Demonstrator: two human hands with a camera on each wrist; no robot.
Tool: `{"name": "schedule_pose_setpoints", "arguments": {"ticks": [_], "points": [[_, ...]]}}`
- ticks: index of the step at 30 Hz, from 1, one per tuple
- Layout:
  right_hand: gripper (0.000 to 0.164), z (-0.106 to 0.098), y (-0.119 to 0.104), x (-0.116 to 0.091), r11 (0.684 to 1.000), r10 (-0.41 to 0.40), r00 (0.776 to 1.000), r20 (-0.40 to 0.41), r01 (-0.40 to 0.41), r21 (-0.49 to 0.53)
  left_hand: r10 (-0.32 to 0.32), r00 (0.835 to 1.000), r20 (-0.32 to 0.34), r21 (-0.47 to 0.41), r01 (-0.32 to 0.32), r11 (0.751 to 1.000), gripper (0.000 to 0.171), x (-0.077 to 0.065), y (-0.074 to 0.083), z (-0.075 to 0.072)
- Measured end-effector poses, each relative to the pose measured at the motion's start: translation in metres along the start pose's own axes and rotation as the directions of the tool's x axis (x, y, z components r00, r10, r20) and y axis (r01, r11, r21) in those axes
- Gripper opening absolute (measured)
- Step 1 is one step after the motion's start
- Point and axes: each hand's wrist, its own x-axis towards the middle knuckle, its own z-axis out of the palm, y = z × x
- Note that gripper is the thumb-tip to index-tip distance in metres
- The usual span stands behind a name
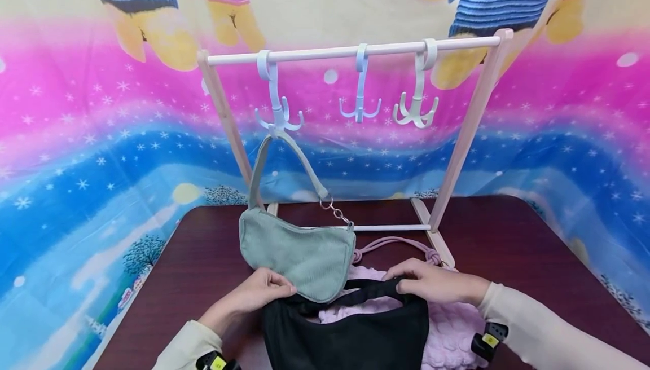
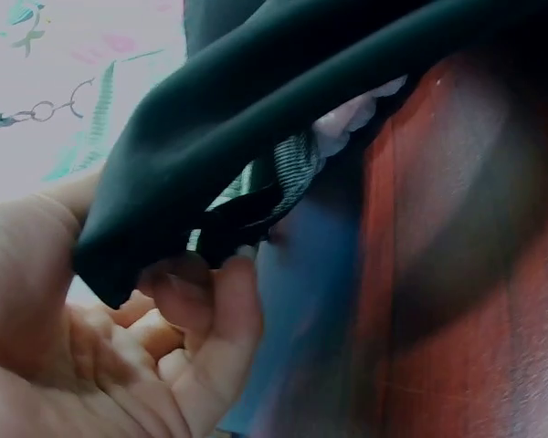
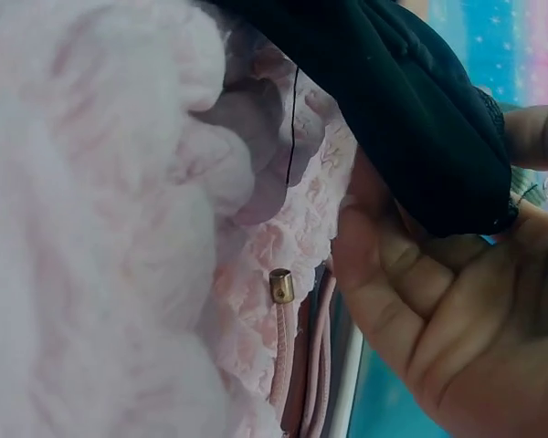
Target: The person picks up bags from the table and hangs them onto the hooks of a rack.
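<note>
In the head view a black bag (image 1: 350,339) is at the front of the table, its strap (image 1: 373,291) looped across the top. My left hand (image 1: 254,291) pinches the bag's upper left corner between thumb and fingers. At the upper right corner my right hand (image 1: 437,282) grips the black fabric, the thumb on one side in the right wrist view. A green corduroy shoulder bag (image 1: 299,251) hangs by its strap from the left hook (image 1: 276,119), its lower end just behind the black bag. Partly hidden underneath lies a pink puffy bag (image 1: 454,330) with a knotted cord handle (image 1: 393,240).
A wooden rack (image 1: 472,133) with a white top bar (image 1: 325,54) stands on the dark red table (image 1: 188,268). Two further multi-prong hooks, a middle one (image 1: 360,108) and a right one (image 1: 416,113), hang from the bar. A patterned cloth (image 1: 101,189) drapes behind.
</note>
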Motion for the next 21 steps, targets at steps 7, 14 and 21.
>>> {"name": "schedule_pose_setpoints", "arguments": {"ticks": [7,14,21], "points": [[0.035,0.001,-0.002,0.006,0.999,-0.049,0.992,-0.112,0.050,0.007,0.017,0.992,0.121,-0.002,-0.017,1.000,0.046,0.000,-0.003,-0.001],[0.034,0.001,-0.007,0.007,0.998,-0.051,0.992,-0.114,0.054,0.024,0.040,0.992,0.117,0.005,-0.041,0.999,0.035,0.002,-0.011,0.008],[0.034,0.001,-0.003,0.006,0.999,-0.021,0.999,-0.050,0.023,0.026,0.016,0.983,0.181,-0.005,-0.016,1.000,0.055,0.002,-0.013,0.016]]}}
